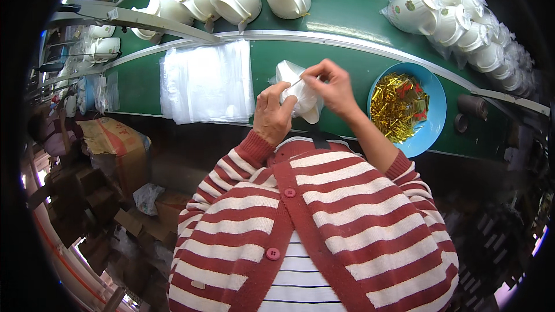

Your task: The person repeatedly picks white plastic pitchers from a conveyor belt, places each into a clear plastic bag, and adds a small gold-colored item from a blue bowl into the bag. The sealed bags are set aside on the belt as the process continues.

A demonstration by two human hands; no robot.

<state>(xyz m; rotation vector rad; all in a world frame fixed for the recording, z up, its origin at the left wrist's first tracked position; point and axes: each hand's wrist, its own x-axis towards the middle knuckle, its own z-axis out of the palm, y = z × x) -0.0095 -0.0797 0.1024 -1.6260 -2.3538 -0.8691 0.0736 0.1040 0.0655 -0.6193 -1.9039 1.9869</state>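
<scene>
A white jug (308, 103) wrapped in a clear plastic bag (287, 69) stands on the green bench in front of me. My left hand (273, 114) is closed at its left side, with thumb and fingertips gripping the gathered plastic on top. From the right, my right hand (333, 88) pinches at the same spot, fingertips close to the left ones. A thin strip shows between the two hands, too small to name. To the right sits a blue bowl (436, 95) full of short gold twist ties (390, 107).
A stack of clear plastic bags (206, 81) lies left of my hands. Unwrapped white jugs (234, 1) stand beyond the metal rail (324, 39); bagged jugs (413, 8) crowd the far right. A dark cylinder (472, 107) is right of the bowl. Cardboard boxes (118, 153) fill the lower left.
</scene>
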